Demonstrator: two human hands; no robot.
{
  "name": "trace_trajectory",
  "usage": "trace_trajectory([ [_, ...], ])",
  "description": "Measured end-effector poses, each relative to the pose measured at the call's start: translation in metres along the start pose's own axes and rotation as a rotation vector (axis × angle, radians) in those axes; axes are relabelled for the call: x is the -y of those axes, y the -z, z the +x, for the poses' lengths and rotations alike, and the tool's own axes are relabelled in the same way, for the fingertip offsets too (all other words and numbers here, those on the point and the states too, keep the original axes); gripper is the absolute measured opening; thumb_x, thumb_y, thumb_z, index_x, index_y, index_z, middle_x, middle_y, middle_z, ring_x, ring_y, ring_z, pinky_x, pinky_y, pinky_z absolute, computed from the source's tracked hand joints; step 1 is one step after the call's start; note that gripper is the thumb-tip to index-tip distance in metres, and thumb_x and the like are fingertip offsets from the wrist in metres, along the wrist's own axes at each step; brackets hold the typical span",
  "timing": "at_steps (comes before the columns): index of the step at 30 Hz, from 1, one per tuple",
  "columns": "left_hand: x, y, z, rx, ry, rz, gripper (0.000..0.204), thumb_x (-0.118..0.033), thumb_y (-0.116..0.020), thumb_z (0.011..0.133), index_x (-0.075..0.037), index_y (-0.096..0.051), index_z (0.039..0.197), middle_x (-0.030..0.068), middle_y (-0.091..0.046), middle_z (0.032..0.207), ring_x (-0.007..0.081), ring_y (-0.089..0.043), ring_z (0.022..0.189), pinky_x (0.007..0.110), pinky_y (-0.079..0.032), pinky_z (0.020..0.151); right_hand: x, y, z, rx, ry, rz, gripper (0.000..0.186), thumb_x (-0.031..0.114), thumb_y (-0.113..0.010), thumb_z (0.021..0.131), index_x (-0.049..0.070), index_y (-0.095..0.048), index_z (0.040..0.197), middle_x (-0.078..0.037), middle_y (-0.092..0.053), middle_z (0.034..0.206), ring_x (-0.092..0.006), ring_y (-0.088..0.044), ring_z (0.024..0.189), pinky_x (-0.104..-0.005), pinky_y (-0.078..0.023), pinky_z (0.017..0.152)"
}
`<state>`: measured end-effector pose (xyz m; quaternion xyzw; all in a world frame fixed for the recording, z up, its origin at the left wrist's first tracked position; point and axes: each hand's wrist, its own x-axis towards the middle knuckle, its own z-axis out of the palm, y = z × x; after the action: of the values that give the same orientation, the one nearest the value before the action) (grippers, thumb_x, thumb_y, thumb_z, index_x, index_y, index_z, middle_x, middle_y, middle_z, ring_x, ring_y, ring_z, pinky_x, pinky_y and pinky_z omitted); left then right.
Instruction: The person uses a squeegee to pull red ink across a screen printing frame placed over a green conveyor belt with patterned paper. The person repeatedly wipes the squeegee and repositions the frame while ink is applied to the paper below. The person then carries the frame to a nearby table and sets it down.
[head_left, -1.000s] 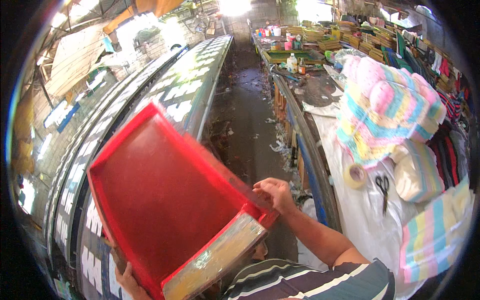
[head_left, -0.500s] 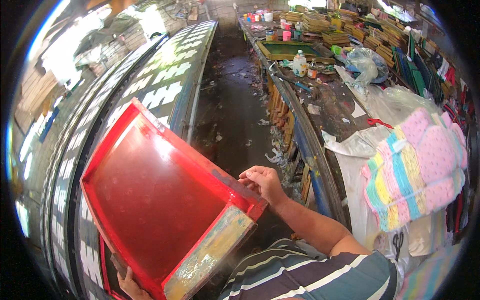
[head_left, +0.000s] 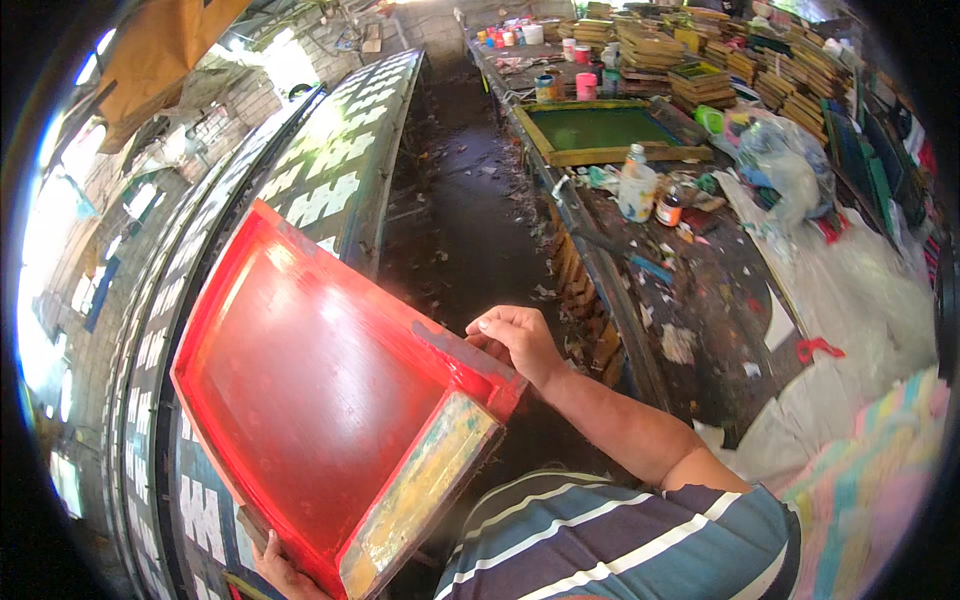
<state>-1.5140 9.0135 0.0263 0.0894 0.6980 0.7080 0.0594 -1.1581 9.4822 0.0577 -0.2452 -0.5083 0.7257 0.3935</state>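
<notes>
A red-coated screen printing frame hangs tilted in front of me, over the aisle and the edge of the left table. Its inner face is smooth and glossy, and a paint-stained yellow-grey strip covers its near right end. My left hand closes round the lower left edge, its fingers partly hidden below. At the upper right edge is my right hand, with thumb and fingers curled at the rim; the fingertips are partly hidden behind the frame.
A long table with white printed shapes runs along the left. The right table bears a green screen frame, a white bottle, a brown bottle, red-handled scissors, plastic sheeting and stacked wooden frames. Pastel striped cloth lies near right.
The view has shifted, and the pastel folded bundle at the right has left it. Both hands stay at the red frame, which keeps nearly the same tilt.
</notes>
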Motion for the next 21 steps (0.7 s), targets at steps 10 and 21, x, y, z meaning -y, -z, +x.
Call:
trace_trajectory([
  [10, 0.003, -0.193, 0.149, -0.164, 0.012, 0.105, 0.057, -0.008, -0.076, 0.097, 0.005, -0.064, 0.151, 0.0164, -0.075, 0.132, 0.03, -0.074, 0.11, 0.044, -0.058, 0.102, -0.045, 0.015, 0.293, 0.158, 0.042, 0.037, 0.025, 0.019, -0.066, 0.11, 0.0, -0.081, 0.108, -0.01, -0.081, 0.101, -0.0137, -0.074, 0.085, -0.0305, -0.059, 0.076],
  [21, 0.016, -0.496, 0.394, -0.067, 0.024, 0.075, 0.06, -0.011, -0.077, 0.096, 0.005, -0.063, 0.152, 0.017, -0.075, 0.133, 0.0304, -0.074, 0.111, 0.044, -0.058, 0.102, -0.011, 0.082, 0.625, 0.01, 0.013, -0.025, 0.026, 0.024, -0.069, 0.107, 0.002, -0.083, 0.106, -0.007, -0.082, 0.096, -0.0107, -0.07, 0.074, -0.028, -0.054, 0.068],
])
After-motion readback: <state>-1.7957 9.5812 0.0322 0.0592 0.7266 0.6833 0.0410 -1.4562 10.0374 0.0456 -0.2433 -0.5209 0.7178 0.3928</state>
